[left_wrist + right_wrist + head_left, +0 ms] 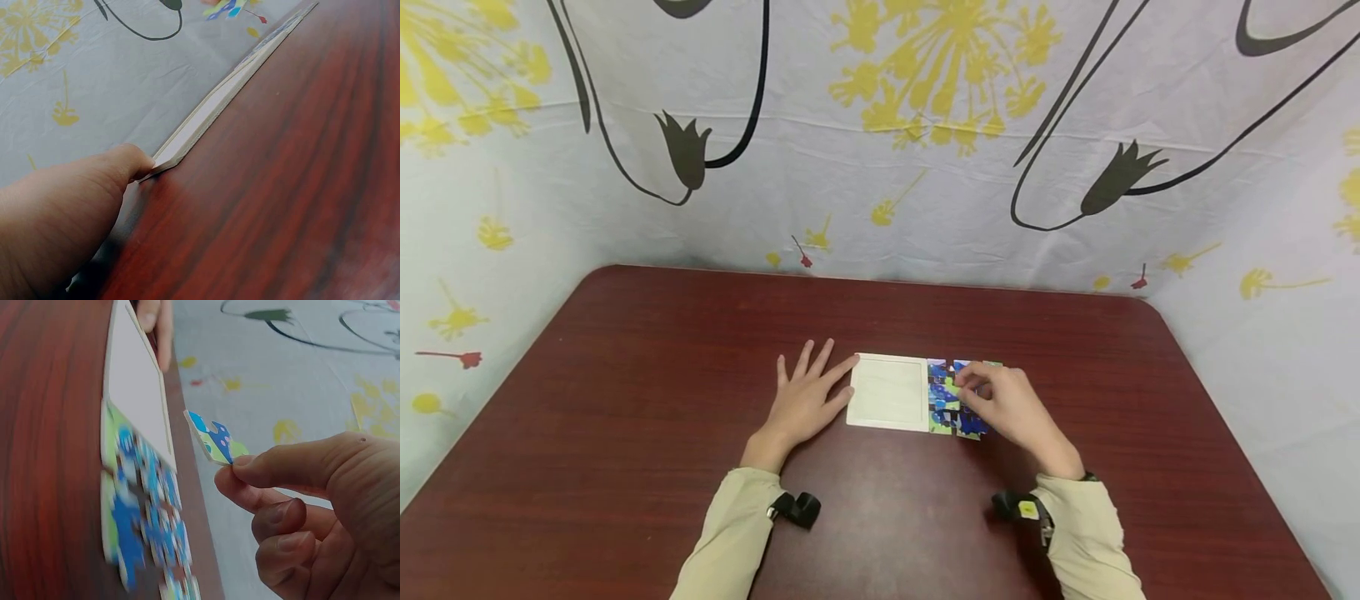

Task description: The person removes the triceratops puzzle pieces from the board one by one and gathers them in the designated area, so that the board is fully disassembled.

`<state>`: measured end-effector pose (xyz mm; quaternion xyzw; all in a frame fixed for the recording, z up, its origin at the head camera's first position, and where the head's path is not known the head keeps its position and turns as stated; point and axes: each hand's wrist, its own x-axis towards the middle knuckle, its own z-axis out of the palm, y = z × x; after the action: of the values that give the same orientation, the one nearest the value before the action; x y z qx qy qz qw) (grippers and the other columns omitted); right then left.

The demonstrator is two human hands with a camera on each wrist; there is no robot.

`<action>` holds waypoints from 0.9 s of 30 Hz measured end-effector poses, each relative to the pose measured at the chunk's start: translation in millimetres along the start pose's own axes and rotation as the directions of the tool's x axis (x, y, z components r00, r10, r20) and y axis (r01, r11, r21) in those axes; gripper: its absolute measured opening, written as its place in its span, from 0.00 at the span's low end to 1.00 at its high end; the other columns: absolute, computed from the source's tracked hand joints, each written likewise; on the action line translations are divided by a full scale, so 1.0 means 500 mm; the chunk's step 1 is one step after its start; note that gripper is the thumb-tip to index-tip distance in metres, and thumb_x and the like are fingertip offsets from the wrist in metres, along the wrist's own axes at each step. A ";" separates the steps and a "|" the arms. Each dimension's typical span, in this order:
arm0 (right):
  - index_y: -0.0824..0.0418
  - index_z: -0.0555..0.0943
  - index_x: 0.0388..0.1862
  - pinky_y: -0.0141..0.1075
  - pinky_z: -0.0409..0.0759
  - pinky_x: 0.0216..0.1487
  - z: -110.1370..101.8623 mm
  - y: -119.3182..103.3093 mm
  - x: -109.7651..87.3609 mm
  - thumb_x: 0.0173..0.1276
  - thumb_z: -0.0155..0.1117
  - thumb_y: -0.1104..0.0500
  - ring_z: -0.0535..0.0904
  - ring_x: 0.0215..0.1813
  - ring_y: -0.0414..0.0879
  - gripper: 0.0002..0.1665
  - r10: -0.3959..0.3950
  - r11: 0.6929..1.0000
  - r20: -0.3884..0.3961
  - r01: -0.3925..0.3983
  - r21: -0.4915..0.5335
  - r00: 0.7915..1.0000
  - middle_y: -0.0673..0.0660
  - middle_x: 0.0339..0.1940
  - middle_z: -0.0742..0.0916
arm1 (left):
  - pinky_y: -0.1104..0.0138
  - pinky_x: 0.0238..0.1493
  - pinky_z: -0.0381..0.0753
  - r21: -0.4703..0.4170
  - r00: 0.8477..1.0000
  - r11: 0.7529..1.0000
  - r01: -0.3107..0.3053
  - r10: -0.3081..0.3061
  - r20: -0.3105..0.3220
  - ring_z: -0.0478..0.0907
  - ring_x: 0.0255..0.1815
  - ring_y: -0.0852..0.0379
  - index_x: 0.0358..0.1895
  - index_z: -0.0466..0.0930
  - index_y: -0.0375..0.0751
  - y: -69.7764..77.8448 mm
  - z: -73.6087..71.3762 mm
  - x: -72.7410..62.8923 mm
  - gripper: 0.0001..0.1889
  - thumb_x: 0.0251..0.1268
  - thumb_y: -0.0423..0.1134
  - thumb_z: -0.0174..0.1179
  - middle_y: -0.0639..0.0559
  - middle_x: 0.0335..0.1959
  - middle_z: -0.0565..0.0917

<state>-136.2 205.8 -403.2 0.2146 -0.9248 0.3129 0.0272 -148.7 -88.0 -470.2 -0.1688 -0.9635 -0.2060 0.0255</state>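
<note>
A white puzzle tray (889,392) with a raised rim lies flat on the table. My left hand (802,400) is spread at the tray's left side, thumb and index finger touching its edge; the thumb (134,161) shows at the tray's corner in the left wrist view. Between thumb and index finger my right hand (1011,404) pinches a puzzle piece (215,439) patterned in blue and green, held up off the table. Below that hand, several loose puzzle pieces (147,512) lie in rows against the tray's right side, partly hidden by the hand in the head view.
The dark red wooden table (647,358) has rounded far corners. A white cloth (925,217) with yellow and grey flower prints hangs behind and beside it. Black wrist cameras sit at both sleeves, the left camera (805,510) close over the tabletop.
</note>
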 end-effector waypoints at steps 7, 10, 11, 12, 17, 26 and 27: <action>0.59 0.81 0.36 0.35 0.76 0.30 -0.041 0.050 -0.049 0.61 0.66 0.64 0.78 0.28 0.41 0.04 0.110 0.994 0.006 -0.110 -0.005 0.994 0.50 0.30 0.85 | 0.37 0.62 0.31 -0.022 1.000 1.000 0.002 -0.002 0.001 0.38 0.74 0.43 0.70 0.59 0.63 0.001 0.000 -0.001 0.27 0.69 0.56 0.45 0.47 0.74 0.50; 0.59 0.81 0.36 0.35 0.76 0.31 -0.048 0.067 -0.065 0.61 0.66 0.64 0.78 0.29 0.40 0.04 0.140 0.990 0.021 -0.140 -0.003 0.990 0.49 0.29 0.84 | 0.37 0.62 0.32 -0.018 1.000 1.000 0.000 0.000 -0.003 0.38 0.73 0.43 0.70 0.59 0.63 0.001 0.000 -0.001 0.27 0.69 0.56 0.46 0.47 0.74 0.51; 0.59 0.81 0.36 0.35 0.76 0.31 -0.050 0.072 -0.069 0.61 0.65 0.64 0.78 0.28 0.40 0.04 0.147 0.989 0.025 -0.147 -0.005 0.989 0.49 0.29 0.84 | 0.37 0.62 0.32 -0.017 1.000 1.000 0.000 -0.001 -0.003 0.39 0.73 0.43 0.70 0.59 0.63 0.001 0.000 -0.001 0.27 0.69 0.56 0.46 0.47 0.74 0.51; 0.59 0.80 0.36 0.35 0.76 0.31 -0.051 0.076 -0.073 0.62 0.65 0.64 0.78 0.28 0.40 0.04 0.154 0.988 0.031 -0.154 -0.005 0.988 0.49 0.29 0.84 | 0.37 0.62 0.32 -0.016 1.000 1.000 0.001 -0.001 -0.003 0.39 0.73 0.43 0.70 0.59 0.63 0.001 0.000 -0.001 0.27 0.69 0.56 0.46 0.47 0.74 0.51; 0.60 0.79 0.34 0.36 0.73 0.31 -0.055 0.087 -0.085 0.62 0.63 0.66 0.76 0.26 0.41 0.03 0.195 0.981 0.077 -0.195 0.000 0.978 0.49 0.25 0.81 | 0.37 0.62 0.32 -0.021 1.000 1.000 -0.002 0.002 -0.005 0.39 0.73 0.43 0.70 0.60 0.62 0.001 0.002 -0.002 0.27 0.69 0.56 0.46 0.46 0.74 0.51; 0.62 0.77 0.35 0.36 0.74 0.19 -0.049 0.093 -0.089 0.62 0.61 0.65 0.71 0.18 0.44 0.03 0.271 0.960 0.142 -0.279 0.037 0.952 0.52 0.23 0.80 | 0.37 0.62 0.31 -0.024 1.000 1.000 -0.001 0.001 -0.003 0.38 0.73 0.43 0.70 0.60 0.62 0.001 -0.001 0.000 0.27 0.69 0.56 0.45 0.46 0.74 0.51; 0.62 0.77 0.35 0.36 0.74 0.19 -0.048 0.094 -0.090 0.62 0.61 0.65 0.71 0.18 0.44 0.03 0.274 0.959 0.141 -0.281 0.028 0.951 0.52 0.23 0.80 | 0.37 0.62 0.31 -0.024 1.000 1.000 -0.001 0.001 -0.003 0.38 0.73 0.43 0.70 0.60 0.62 0.001 -0.001 0.000 0.27 0.69 0.56 0.45 0.46 0.74 0.51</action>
<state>-117.1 270.6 -419.1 0.1038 -0.9378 0.3203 -0.0851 -148.6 -87.8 -469.7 -0.1693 -0.9609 -0.2176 0.0251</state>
